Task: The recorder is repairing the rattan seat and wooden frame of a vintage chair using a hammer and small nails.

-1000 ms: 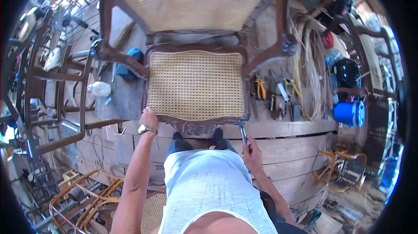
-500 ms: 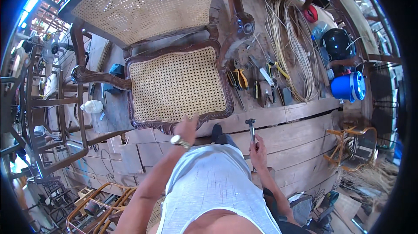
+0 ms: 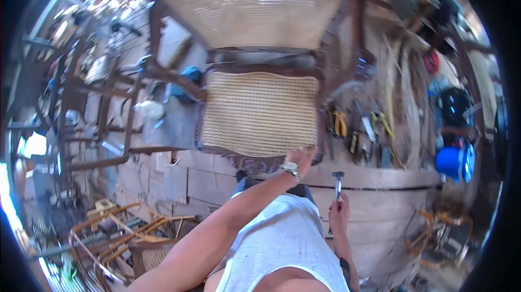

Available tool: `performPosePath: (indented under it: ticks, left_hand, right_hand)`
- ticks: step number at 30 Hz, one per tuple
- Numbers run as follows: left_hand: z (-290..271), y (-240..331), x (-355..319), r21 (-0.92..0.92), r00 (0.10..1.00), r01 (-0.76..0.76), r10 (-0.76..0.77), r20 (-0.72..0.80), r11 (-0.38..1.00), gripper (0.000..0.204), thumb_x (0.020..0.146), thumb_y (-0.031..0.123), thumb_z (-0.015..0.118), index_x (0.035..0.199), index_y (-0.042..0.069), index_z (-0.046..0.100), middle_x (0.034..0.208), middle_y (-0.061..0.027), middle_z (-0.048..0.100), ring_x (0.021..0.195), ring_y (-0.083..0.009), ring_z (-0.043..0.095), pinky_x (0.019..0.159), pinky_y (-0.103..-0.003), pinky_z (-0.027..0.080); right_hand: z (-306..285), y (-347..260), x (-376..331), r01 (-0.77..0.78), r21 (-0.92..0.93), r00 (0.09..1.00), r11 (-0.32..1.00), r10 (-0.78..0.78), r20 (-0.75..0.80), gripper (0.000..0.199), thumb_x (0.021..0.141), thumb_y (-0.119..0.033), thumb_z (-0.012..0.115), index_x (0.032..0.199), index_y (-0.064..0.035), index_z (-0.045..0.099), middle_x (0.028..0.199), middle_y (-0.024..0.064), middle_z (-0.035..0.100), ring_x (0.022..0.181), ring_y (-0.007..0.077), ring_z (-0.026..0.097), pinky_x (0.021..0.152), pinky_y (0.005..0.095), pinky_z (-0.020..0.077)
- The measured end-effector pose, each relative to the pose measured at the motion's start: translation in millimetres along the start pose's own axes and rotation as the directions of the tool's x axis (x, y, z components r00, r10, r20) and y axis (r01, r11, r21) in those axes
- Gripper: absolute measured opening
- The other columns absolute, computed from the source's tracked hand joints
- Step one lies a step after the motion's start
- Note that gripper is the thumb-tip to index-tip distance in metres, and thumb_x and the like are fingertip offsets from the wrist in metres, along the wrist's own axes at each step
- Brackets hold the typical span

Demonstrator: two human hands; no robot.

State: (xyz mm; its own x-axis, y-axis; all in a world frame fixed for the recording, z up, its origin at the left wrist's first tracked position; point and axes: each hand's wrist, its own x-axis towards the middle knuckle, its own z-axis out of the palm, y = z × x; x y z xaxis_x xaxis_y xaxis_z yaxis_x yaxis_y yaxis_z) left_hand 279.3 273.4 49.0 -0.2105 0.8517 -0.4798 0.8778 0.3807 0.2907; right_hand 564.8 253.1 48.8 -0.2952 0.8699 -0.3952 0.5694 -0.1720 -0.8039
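A wooden chair with a woven cane seat (image 3: pixel 259 112) and cane back stands in front of me on a wooden workbench (image 3: pixel 380 183). My left hand (image 3: pixel 300 157), with a watch at the wrist, rests on the front right edge of the seat frame. My right hand (image 3: pixel 339 211) is lower, in front of the bench edge, and grips the handle of a small hammer (image 3: pixel 337 183) whose head points up.
Pliers and other hand tools (image 3: pixel 358 134) lie on the bench right of the chair, beside coils of cane (image 3: pixel 401 107) and a blue bucket (image 3: pixel 455 162). Bare chair frames (image 3: pixel 97 118) stand at left, and more lie at the lower left (image 3: pixel 125 237).
My left hand has slid along the seat's front edge from its left corner to its right side. The right hand keeps the hammer, and my view has shifted.
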Motion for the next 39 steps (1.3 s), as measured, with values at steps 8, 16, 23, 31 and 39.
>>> performPosePath:
  ticks: [8,16,23,31,39]
  left_hand:
    - [27,-98,-87,-0.682,0.861,0.215,-0.465,-0.205,0.699,0.024,0.092,0.013,0.061,0.113,0.011,0.07,0.093,-0.0183,0.073,0.086,-0.0402,0.071,0.078,-0.05,0.057]
    - [34,-243,-172,-0.966,0.284,-0.136,-0.926,-0.25,0.22,0.018,0.096,0.007,0.066,0.113,0.002,0.061,0.086,-0.0091,0.072,0.075,-0.016,0.073,0.066,-0.032,0.057]
    - [37,-301,-180,-0.95,0.304,-0.31,-0.943,-0.139,0.04,0.019,0.093,0.006,0.071,0.11,0.002,0.066,0.092,-0.0061,0.074,0.081,-0.0137,0.074,0.073,-0.029,0.059]
    - [40,-305,-157,-0.946,0.304,-0.323,-0.944,-0.124,0.02,0.019,0.086,0.0,0.077,0.105,0.004,0.076,0.094,-0.0031,0.076,0.083,-0.0101,0.07,0.078,-0.026,0.057]
    - [32,-317,-161,-0.92,0.211,-0.331,-0.934,-0.288,0.208,0.014,0.085,-0.002,0.078,0.097,0.004,0.079,0.093,-0.0045,0.073,0.085,-0.0123,0.069,0.073,-0.026,0.055]
  right_hand:
    - [15,-36,29,0.135,-0.182,0.979,0.974,-0.103,0.178,0.041,0.103,-0.01,0.056,0.144,-0.0077,0.053,0.07,0.0031,0.055,0.061,0.0123,0.052,0.058,0.0323,0.0444]
    - [84,-102,45,0.317,-0.187,0.856,0.93,-0.196,0.478,0.041,0.103,-0.012,0.058,0.142,-0.0036,0.055,0.079,0.0049,0.059,0.065,0.011,0.056,0.06,0.0293,0.0466]
    - [173,-174,33,0.433,-0.191,0.725,0.881,-0.215,0.654,0.043,0.1,-0.012,0.062,0.142,-0.0034,0.056,0.096,0.0071,0.068,0.074,0.0108,0.058,0.069,0.0276,0.0497]
    - [216,-179,9,0.378,-0.132,0.726,0.916,-0.205,0.656,0.042,0.103,-0.015,0.061,0.144,-0.0053,0.056,0.087,0.0003,0.062,0.074,0.0073,0.054,0.065,0.0255,0.047]
    - [229,-178,9,0.314,-0.149,0.725,0.938,-0.136,0.675,0.042,0.104,-0.015,0.061,0.144,-0.0055,0.055,0.083,0.0011,0.061,0.071,0.0082,0.054,0.064,0.025,0.0464]
